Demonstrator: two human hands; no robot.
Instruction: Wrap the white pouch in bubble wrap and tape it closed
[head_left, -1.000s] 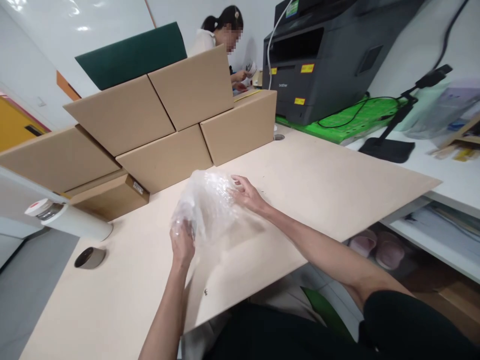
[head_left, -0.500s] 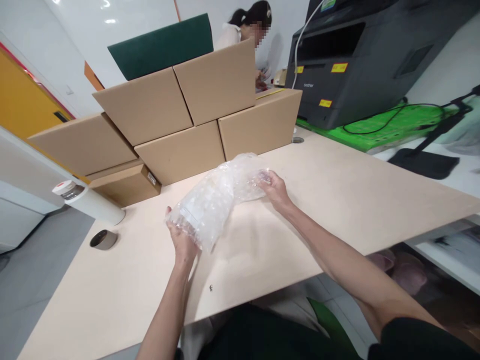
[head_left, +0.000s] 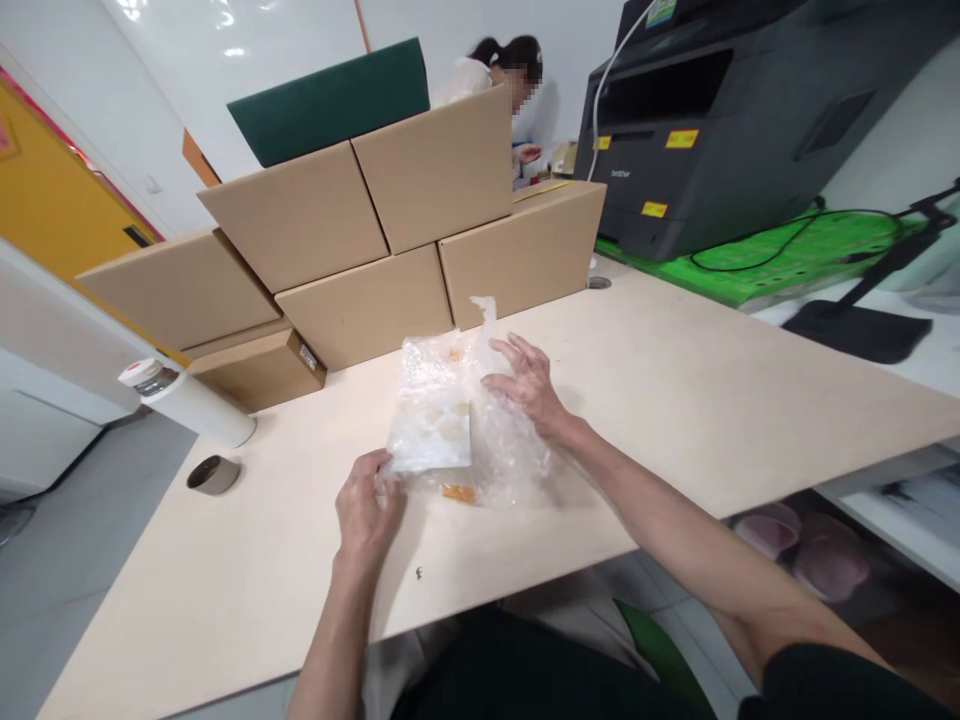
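Note:
On the light wooden table lies a flat, pale rectangular item (head_left: 433, 436), with clear bubble wrap (head_left: 517, 455) spread around and beneath it. Its printing, if any, is too blurred to read. My left hand (head_left: 366, 505) pinches the near left corner of the wrapped item. My right hand (head_left: 529, 388) is over the right part of the wrap, its fingers apart and bent, touching the loose plastic. A strip of orange tape (head_left: 459, 494) shows at the wrap's near edge.
Stacked cardboard boxes (head_left: 360, 310) line the table's back, a dark green box (head_left: 337, 100) on top. At left stand a white bottle (head_left: 202, 405) and a small cup (head_left: 214, 475). A dark printer (head_left: 660, 150) is at back right. Another person (head_left: 517, 75) sits behind the boxes.
The bubble wrap has been folded open to the right, uncovering the pale flat item. My right hand has let go of its bunched plastic and spread its fingers; my left stays at the corner.

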